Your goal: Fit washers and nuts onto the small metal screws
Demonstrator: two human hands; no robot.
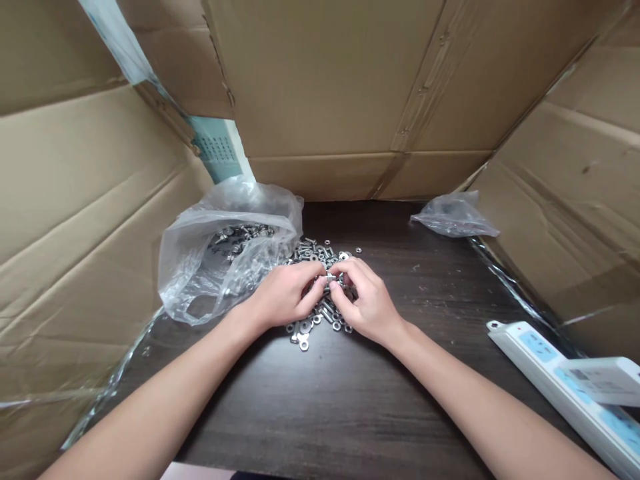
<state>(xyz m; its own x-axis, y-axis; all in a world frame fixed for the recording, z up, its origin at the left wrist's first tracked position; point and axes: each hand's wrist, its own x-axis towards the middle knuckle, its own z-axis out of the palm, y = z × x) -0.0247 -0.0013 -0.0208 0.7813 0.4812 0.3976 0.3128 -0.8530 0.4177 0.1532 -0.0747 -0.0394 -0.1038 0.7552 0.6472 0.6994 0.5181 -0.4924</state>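
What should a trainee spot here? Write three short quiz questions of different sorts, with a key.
1. True or false: the left hand and right hand meet over the pile of small silver metal screws and washers.
2. Which holds more hardware? A. the clear crumpled plastic bag at left B. the white power strip
3. Fill in: the hands pinch a small metal ____ between the fingertips.

Key: 1 true; 2 A; 3 part (its exact type is too small to tell).

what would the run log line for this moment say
left hand + right hand: pinch small metal part | over hardware pile | open bag at left | dark table
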